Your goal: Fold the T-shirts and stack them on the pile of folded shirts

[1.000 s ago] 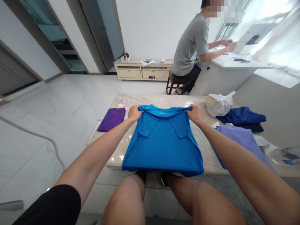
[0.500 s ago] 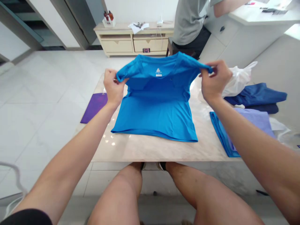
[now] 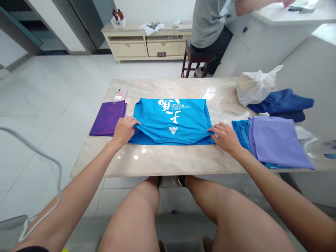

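A person seated at a marble table (image 3: pixel 168 161) is looking down at a bright blue T-shirt (image 3: pixel 170 120) lying folded flat near the table's front edge, white printed lettering facing up. The left hand (image 3: pixel 124 129) is pinching the shirt's near left corner, fingers curled closed on the fabric, while the right hand (image 3: pixel 224 137) is gripping the near right corner the same way. A folded purple garment (image 3: pixel 108 118) is lying just beside the shirt on the left, and a lilac garment (image 3: pixel 275 140) on a blue one is sitting near on the right. The risk seems to be uneven pulling: if one hand is tugging harder, the fold is likely skewing or bunching, and the slick fabric may be sliding off the polished edge.
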`<state>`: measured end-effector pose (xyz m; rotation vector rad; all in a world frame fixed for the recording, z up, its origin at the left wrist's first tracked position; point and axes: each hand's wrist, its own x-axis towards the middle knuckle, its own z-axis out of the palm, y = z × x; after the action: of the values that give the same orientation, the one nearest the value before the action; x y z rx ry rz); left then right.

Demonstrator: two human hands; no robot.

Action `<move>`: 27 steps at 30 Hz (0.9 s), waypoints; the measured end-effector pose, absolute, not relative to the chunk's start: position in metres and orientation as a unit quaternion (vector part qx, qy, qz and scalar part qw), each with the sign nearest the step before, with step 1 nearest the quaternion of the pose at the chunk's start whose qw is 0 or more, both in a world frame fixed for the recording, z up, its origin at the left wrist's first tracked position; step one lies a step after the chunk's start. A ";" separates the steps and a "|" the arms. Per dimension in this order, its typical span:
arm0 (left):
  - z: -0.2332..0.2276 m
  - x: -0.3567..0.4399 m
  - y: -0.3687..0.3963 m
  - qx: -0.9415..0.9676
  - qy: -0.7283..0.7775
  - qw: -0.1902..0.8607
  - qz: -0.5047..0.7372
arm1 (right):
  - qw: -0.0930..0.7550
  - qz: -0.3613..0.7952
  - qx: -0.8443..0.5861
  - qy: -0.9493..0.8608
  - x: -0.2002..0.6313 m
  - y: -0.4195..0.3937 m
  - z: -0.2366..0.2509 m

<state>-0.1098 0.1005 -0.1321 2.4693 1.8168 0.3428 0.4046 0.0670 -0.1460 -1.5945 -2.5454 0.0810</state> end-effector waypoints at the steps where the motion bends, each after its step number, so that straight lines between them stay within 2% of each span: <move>1: -0.129 -0.113 0.098 0.795 0.597 0.033 0.104 | 0.058 0.045 -0.520 -0.851 0.407 0.066 -0.142; 4: -0.122 -0.116 0.075 0.783 0.609 0.067 0.104 | 0.042 0.090 -0.495 -0.863 0.413 0.056 -0.132; 8: -0.094 -0.093 0.036 0.769 0.607 0.129 0.153 | 0.058 0.086 -0.487 -0.867 0.398 0.041 -0.105; 13: -0.012 -0.024 0.018 0.769 0.589 0.187 0.164 | 0.054 0.091 -0.496 -0.862 0.332 0.039 -0.031; 18: 0.050 0.041 0.009 0.787 0.568 0.189 0.148 | 0.131 0.125 -0.544 -0.819 0.265 0.029 0.027; 22: 0.042 0.062 -0.002 0.774 0.589 0.183 0.143 | 0.135 0.143 -0.563 -0.802 0.242 0.015 0.018; 27: 0.004 0.047 0.000 0.770 0.609 0.176 0.069 | 0.053 0.177 -0.591 -0.785 0.250 0.016 -0.018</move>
<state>0.0473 -0.0001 0.0037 2.1816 1.7256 0.1942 0.2502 0.0161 -0.0178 -1.7963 -2.3873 0.5370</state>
